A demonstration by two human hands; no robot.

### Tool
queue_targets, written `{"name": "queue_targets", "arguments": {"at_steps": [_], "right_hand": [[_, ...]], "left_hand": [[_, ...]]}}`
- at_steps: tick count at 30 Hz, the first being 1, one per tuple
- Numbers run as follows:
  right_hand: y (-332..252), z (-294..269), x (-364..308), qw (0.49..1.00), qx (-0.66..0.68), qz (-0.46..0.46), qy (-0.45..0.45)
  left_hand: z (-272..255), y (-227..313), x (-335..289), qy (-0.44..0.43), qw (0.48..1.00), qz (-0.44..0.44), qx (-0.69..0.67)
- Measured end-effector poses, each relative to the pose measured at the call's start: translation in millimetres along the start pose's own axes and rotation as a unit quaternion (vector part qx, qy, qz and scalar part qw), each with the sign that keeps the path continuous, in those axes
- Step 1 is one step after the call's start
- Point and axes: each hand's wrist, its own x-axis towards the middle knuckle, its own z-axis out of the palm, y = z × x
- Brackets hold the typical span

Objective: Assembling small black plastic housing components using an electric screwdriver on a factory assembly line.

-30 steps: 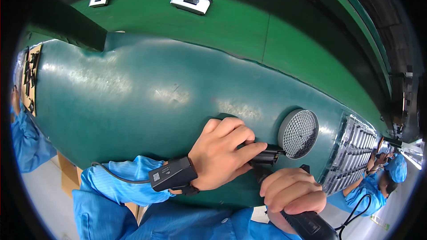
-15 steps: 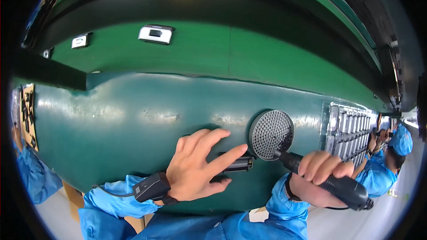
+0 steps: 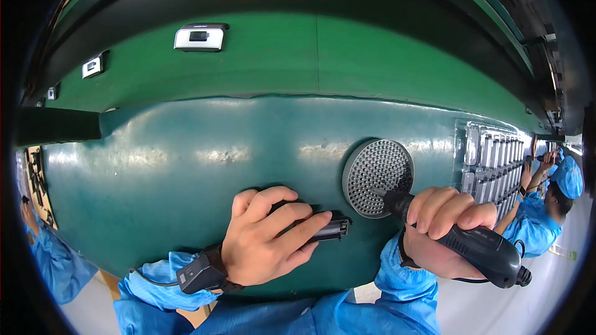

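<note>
My left hand [image 3: 268,236] is closed over a small dark rectangular housing [image 3: 332,228] on the green mat, its fingers wrapped across the top and hiding much of it. In my right hand [image 3: 448,223] is a black electric screwdriver [image 3: 481,251], gripped round its body and tilted to the left. The screwdriver's tip reaches into a round grey dish [image 3: 366,177] with a grid of small holes. Dark screws [image 3: 405,183] are heaped at the dish's right side. A black device is strapped on my left wrist.
Clear plastic trays [image 3: 493,158] of dark-and-white parts lie to the right, near a co-worker [image 3: 552,205] in blue. White-and-dark devices [image 3: 200,38] rest on the green strip beyond the mat. A dark bar [image 3: 59,125] juts in at the left, near another person's blue sleeve [image 3: 59,267].
My left hand's spread fingers have closed down onto the dark housing. The screwdriver tip has moved from the dish's near edge further in over its holes. The whole view has shifted slightly.
</note>
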Motion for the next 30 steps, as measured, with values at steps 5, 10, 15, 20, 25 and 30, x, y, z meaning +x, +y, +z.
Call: {"name": "queue_targets", "arguments": {"at_steps": [5,10,15,20,25,30], "right_hand": [[0,13,2,0.999,-0.032,0.014,-0.024],[-44,23,-15,0.997,-0.005,-0.056,-0.060],[-22,48,-23,0.989,-0.029,-0.020,-0.143],[-6,38,-25,0.983,-0.048,-0.063,-0.168],[-9,30,-27,0.983,-0.042,-0.014,-0.181],[-1,34,-28,0.990,-0.030,-0.025,-0.139]], "left_hand": [[-3,3,-5,0.006,1.000,-0.021,-0.001],[1,4,-4,0.015,1.000,-0.015,-0.014],[-2,-2,-8,0.006,1.000,-0.021,-0.014],[-1,-1,-6,0.011,1.000,-0.020,-0.017],[-1,-1,-8,0.011,1.000,-0.022,-0.017],[-1,-2,-8,0.013,1.000,-0.022,-0.016]]}}
